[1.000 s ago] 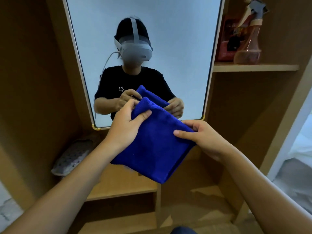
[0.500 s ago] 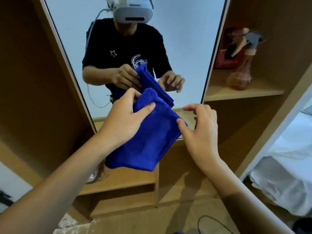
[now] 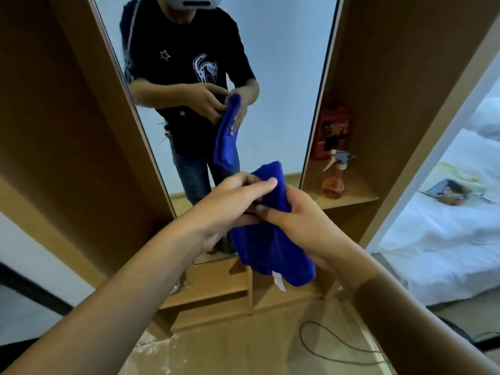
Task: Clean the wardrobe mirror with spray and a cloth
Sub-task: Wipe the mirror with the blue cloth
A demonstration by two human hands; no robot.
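Mirror point(image 3: 281, 85) stands straight ahead of me, set upright in the wardrobe point(image 3: 392, 85) between its brown side panels, and I judge no wiping is under way: nothing touches the glass. The cloth point(image 3: 273, 250) is in front of it, gathered between both my hands and hanging down in a loose fold, its white tag dangling from the bottom edge. I hold it that way, I'd say, to fold it into a pad that fits one palm.

My left hand point(image 3: 230, 204) reaches in from the lower left, forearm raised, fingers curled over the cloth's top with the thumb stretched flat along its upper edge, pinching it. My right hand point(image 3: 300, 220) comes from the lower right, palm cupped around the cloth's side and back, thumb pressed across the front just below my left fingers. Both hands are closed on the cloth and touch each other.

The spray point(image 3: 334, 177) stands upright on the shelf point(image 3: 351, 196) right of the mirror, beside a red box point(image 3: 334, 128), near my right hand, so likely I fetch it next.
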